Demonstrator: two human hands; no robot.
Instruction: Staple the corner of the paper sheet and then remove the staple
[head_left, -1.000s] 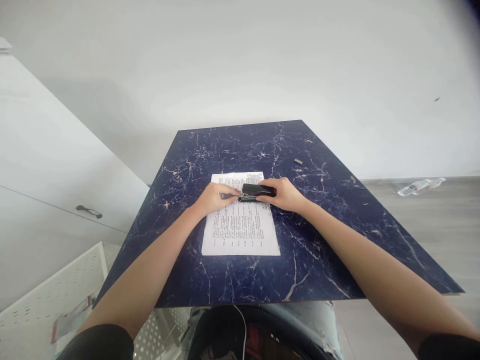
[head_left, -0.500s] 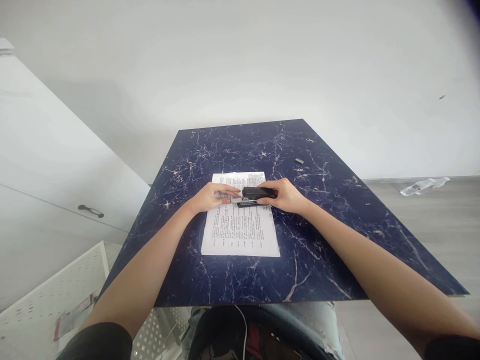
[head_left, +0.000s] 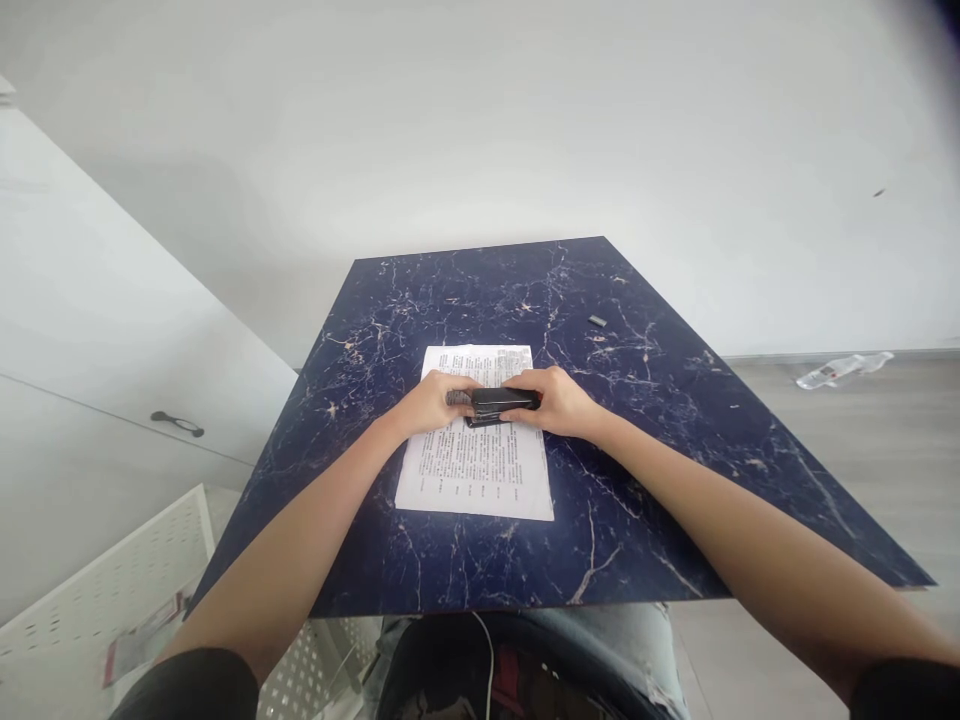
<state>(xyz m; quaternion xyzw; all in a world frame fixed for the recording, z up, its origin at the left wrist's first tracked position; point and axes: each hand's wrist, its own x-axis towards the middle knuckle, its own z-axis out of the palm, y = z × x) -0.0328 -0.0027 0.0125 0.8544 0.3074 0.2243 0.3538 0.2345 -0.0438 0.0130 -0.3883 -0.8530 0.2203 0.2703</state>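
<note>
A black stapler [head_left: 495, 400] lies crosswise above a sheaf of printed paper [head_left: 472, 480], both in front of me. My right hand [head_left: 559, 402] is closed around the stapler's right end, thumb on the near side and fingers on the far side. My left hand [head_left: 441, 402] pinches the left end of the stapler, where a greyish part shows between thumb and fingers. How that part joins the body is partly hidden by the fingers. The print on the paper runs sideways to me.
The dark blue marble-patterned table [head_left: 465, 565] carries a small grey strip [head_left: 597, 321] toward the far right. A white wall stands behind it, with a white cabinet [head_left: 112, 300] at left. A perforated white rack [head_left: 97, 580] is below left; clear plastic packaging [head_left: 844, 370] lies on the floor at right.
The stapler has shifted slightly left and nearer to me. My left fingers have closed around its left end, where a silvery part stuck out before. The paper has turned slightly.
</note>
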